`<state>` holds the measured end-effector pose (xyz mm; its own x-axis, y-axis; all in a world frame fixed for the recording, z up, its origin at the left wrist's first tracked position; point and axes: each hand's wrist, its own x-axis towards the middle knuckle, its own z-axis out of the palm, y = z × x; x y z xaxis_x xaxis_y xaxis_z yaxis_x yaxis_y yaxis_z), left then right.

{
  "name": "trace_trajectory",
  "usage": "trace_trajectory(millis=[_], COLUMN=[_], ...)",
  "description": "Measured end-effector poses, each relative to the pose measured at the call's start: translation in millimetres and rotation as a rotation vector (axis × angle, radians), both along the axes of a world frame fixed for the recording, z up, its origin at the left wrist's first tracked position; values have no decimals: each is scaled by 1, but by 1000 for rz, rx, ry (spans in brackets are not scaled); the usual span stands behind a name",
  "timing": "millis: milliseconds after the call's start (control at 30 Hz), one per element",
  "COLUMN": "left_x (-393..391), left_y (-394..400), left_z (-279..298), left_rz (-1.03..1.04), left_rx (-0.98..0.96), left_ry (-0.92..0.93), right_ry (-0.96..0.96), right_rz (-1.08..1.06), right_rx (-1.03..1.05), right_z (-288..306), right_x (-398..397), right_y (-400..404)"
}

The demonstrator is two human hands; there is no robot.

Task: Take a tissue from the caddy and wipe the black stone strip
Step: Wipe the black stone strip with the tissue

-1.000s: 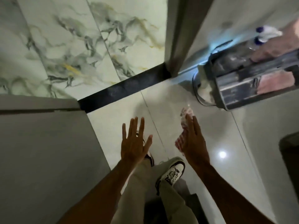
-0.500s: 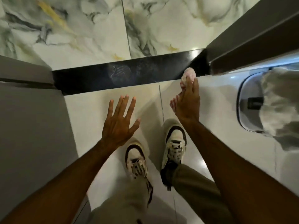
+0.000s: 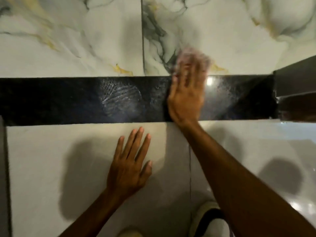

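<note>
My right hand (image 3: 186, 94) lies flat across the black stone strip (image 3: 68, 100), palm down, fingers stretched out and reaching past the strip's far edge onto the veined marble tile (image 3: 85, 40) beyond. The tissue (image 3: 193, 53) is under my fingertips there, a pale pinkish blur showing just past them; it is too smeared for me to tell whether I pinch it or only press it flat. The heel of my hand sits at the strip's near edge, and my forearm runs back over the plain light floor tile (image 3: 51, 159).

My left hand (image 3: 130, 168) is spread open with the fingers apart and holds nothing. It is over the light tile on the near side of the strip, its fingertips just short of the black edge; whether it touches the floor I cannot tell.

On the strip, to the left of my right hand, a greyish streaked smudge (image 3: 119, 98) shows on the glossy black. A bright glare spot (image 3: 209, 81) sits just beside my right hand on its other side.
</note>
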<state>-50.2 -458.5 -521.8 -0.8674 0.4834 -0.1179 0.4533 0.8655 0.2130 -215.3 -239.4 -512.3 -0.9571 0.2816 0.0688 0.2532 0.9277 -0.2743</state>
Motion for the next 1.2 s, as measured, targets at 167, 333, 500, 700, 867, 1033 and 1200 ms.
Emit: trace_trajectory(millis=[167,333,500,700,867,1033,1200], left_x=[-5,4,5,6,1,4,6], left_y=[-8,-30,-31,-33,-26,-30,-30], left_z=[16,8,-3,1,11,1,-1], left_rz=[-62,-36,16,84,116,144,156], left_rx=[-72,-56,9,21,10,26,16], left_ry=[-27,-22,24,14,12,34,24], right_ry=[-113,-417,80,-54,-95,77,23], right_rz=[390,151,-268,179,-146,-348,210], right_rx=[-63,160,-145,-81,40,-64,-4], right_z=[23,30,30,18,22,16,9], right_x=[90,165,52,95,157,56,53], right_y=[-27,66,67,-13,62,95,27])
